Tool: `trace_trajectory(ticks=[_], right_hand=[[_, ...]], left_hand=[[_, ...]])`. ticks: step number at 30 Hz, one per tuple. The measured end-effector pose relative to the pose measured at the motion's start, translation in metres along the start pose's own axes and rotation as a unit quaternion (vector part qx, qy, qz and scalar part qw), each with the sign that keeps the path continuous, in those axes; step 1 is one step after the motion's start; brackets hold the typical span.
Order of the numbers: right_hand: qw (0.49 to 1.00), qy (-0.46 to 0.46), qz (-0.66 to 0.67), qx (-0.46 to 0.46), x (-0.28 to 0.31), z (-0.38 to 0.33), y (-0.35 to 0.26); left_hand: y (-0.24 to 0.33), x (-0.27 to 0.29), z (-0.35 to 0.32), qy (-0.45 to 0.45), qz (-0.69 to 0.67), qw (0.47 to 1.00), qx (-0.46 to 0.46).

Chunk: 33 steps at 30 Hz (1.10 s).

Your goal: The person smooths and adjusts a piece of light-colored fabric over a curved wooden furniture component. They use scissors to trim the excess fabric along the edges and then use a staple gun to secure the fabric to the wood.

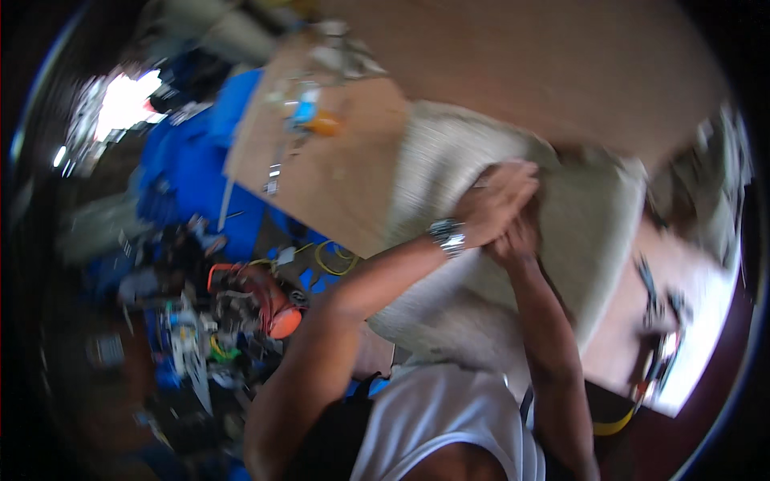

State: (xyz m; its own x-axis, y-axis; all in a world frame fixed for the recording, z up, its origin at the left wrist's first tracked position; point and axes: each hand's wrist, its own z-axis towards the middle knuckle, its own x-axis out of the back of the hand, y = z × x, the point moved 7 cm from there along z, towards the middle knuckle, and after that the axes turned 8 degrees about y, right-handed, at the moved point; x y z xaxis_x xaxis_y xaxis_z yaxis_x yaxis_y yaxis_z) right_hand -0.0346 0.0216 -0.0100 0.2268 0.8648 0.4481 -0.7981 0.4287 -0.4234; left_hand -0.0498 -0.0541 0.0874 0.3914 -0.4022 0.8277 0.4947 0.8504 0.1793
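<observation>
A beige, thick, fuzzy-looking sheet of fabric or padding [589, 232] lies over a brown board, its kind not clear through the blur. My left hand [501, 200], with a metal watch [447, 237] on its wrist, rests on the middle of the sheet with fingers stretched out. Close under it is my right hand [520, 236], partly covered, so its fingers are mostly hidden. The two hands overlap and touch. I cannot make out anything held between them.
On the wooden board [345, 180] at the left stands a bottle-like thing with orange and blue [309, 115]. Dark hand tools [648, 293] lie at the right edge. Lower left, an orange tool [281, 317], a yellow cord [333, 260] and clutter surround a blue sheet [192, 160].
</observation>
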Motion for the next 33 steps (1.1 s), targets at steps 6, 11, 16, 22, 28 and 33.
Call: trace_trajectory(ticks=[6,11,16,22,28,33], right_hand=[[0.959,-0.235,-0.121,-0.102,-0.016,0.013,0.001],[0.935,-0.295,-0.167,-0.108,-0.021,0.004,0.002],[0.941,-0.238,-0.203,-0.128,-0.016,0.008,0.002],[0.972,-0.178,-0.148,-0.028,-0.041,-0.025,0.026],[0.884,-0.408,-0.143,-0.176,-0.014,0.028,0.028],[0.907,-0.383,-0.113,-0.135,0.004,0.040,0.025]], left_hand=[[-0.040,-0.070,0.063,-0.092,0.225,0.964,-0.109],[-0.053,-0.052,0.050,-0.047,0.185,0.976,-0.103],[-0.037,-0.039,0.011,-0.058,0.111,0.988,-0.087],[-0.017,-0.004,-0.026,0.008,0.075,0.994,-0.079],[-0.020,-0.017,-0.039,-0.002,0.018,0.999,-0.033],[-0.033,-0.018,-0.014,-0.060,-0.002,0.997,-0.042]])
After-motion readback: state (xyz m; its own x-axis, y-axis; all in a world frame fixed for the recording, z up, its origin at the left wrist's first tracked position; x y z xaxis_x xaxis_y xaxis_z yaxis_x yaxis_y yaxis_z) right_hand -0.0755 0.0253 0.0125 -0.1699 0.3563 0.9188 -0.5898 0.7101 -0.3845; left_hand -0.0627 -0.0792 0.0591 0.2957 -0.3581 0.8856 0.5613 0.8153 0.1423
